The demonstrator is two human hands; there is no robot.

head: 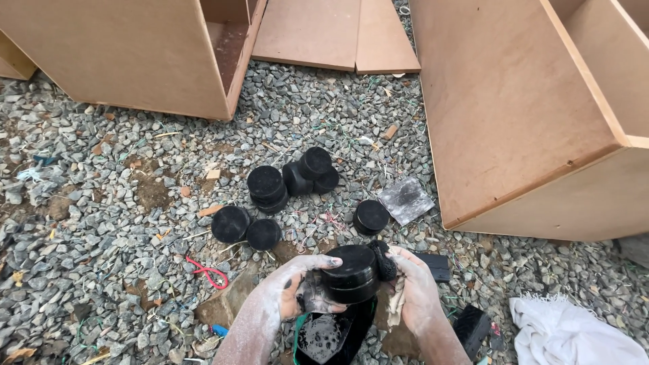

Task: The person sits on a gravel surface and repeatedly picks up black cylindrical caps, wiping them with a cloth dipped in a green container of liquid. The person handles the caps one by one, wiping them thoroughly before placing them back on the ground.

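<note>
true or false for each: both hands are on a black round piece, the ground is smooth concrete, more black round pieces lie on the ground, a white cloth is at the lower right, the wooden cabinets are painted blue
1. Both hands, the left hand and the right hand, are on a black round piece: true.
2. The ground is smooth concrete: false, it is grey gravel.
3. More black round pieces lie on the gravel: true.
4. A white cloth lies at lower right: true.
5. The wooden cabinets are painted blue: false, they are plain brown board.
</note>
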